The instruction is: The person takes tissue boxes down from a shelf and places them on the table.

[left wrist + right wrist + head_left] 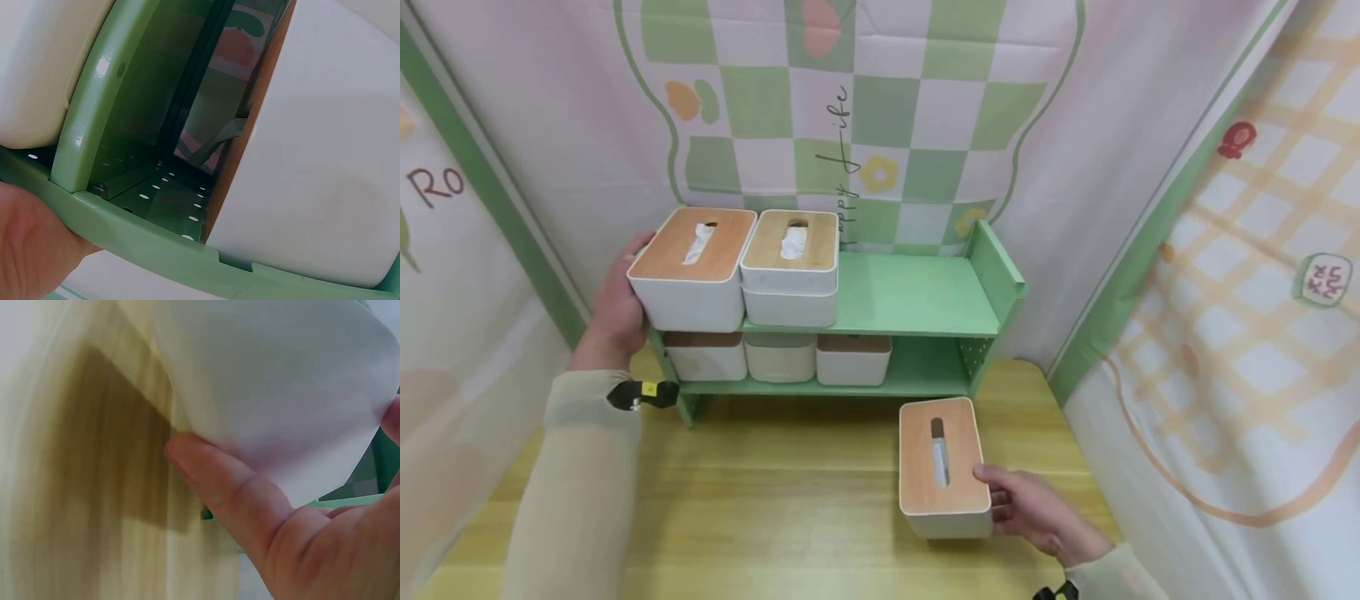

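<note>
My right hand (pixel 1033 508) holds a white tissue box (pixel 946 527) with a wood-look lid, near the table's front right. In the head view the thumb lies at the lid's edge and the fingers are against the side; in the right wrist view a finger (pixel 231 481) spreads along the box's white wall (pixel 275 394). My left hand (pixel 617 308) rests against the left side of a larger tissue box (pixel 688 304) on the green shelf's upper level. The left wrist view shows part of that hand (pixel 31 244) beside the shelf's green side panel (pixel 150 240).
Beside the larger box stands another wood-lidded tissue box (pixel 790 308). Below it, the shelf's lower level (pixel 925 375) bears a white box (pixel 707 362), a cream box (pixel 781 362) and another white box (pixel 853 367). A patterned cloth (pixel 887 108) hangs behind. The wooden table (pixel 760 500) lies in front.
</note>
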The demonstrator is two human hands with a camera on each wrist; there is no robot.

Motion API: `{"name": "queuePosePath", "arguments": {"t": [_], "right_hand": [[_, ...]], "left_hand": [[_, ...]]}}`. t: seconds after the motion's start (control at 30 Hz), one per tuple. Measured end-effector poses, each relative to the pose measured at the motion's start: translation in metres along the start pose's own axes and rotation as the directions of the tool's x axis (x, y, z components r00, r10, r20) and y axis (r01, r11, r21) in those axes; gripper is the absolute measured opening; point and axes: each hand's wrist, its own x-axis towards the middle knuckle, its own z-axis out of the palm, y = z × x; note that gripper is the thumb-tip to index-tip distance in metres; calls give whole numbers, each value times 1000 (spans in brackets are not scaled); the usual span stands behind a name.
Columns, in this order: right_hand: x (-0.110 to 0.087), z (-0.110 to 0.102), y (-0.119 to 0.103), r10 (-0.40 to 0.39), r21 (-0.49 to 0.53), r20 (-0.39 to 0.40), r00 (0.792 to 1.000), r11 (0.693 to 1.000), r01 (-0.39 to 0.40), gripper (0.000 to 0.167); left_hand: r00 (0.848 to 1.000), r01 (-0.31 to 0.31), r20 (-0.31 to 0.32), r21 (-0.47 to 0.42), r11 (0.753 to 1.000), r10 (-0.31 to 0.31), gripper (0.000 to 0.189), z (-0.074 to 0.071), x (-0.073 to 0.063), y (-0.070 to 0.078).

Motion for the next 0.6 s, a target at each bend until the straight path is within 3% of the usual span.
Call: {"name": "queuePosePath", "arguments": {"t": [0.23, 0.6], "right_hand": [[6, 0, 15, -17, -31, 25, 1000, 999, 18, 54], [12, 2, 21, 13, 33, 40, 999, 999, -15, 47]], "left_hand": [[1000, 7, 3, 12, 1000, -7, 51, 0, -2, -1], [1000, -16, 3, 46, 999, 15, 51, -1, 1, 0]]}}
